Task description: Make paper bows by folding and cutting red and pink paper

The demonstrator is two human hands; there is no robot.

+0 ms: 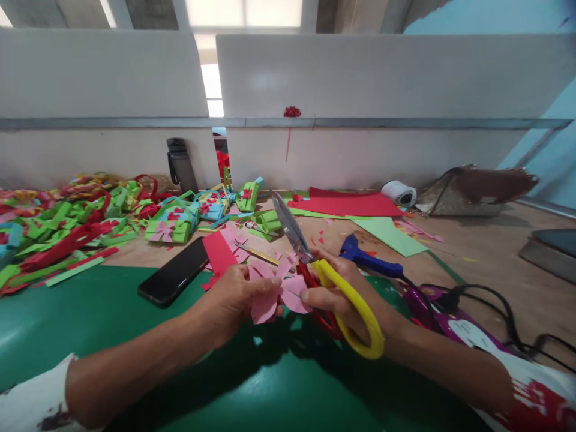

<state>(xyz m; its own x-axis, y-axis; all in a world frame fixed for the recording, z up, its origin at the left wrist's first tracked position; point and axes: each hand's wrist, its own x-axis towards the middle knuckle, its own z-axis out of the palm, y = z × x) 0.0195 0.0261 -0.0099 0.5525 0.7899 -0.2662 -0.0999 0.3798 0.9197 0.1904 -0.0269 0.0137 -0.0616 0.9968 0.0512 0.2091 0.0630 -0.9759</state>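
Between my two hands is a pink paper cut-out (pixel 264 300) with petal-like lobes. My left hand (pixel 234 297) pinches its left side, thumb on top. My right hand (pixel 342 294) is closed around scissors (pixel 360 318) with one yellow and one red handle, their blades pointing up and away from me. The thumb of that hand also presses the right lobe of the pink paper. Just beyond lie a red paper strip (pixel 219 253), a thin yellowish cutter or pen (pixel 258 254) and pink scraps.
A black phone (pixel 174 273) lies left on the green mat (pixel 90 318). Small paper baskets (pixel 168 231) and strips pile up at left, near a bottle (pixel 182 165). Rightward are a blue glue gun (pixel 369 257), a purple power strip (pixel 468 327) with cables, red sheets (pixel 351 203) and a bag (pixel 477 189).
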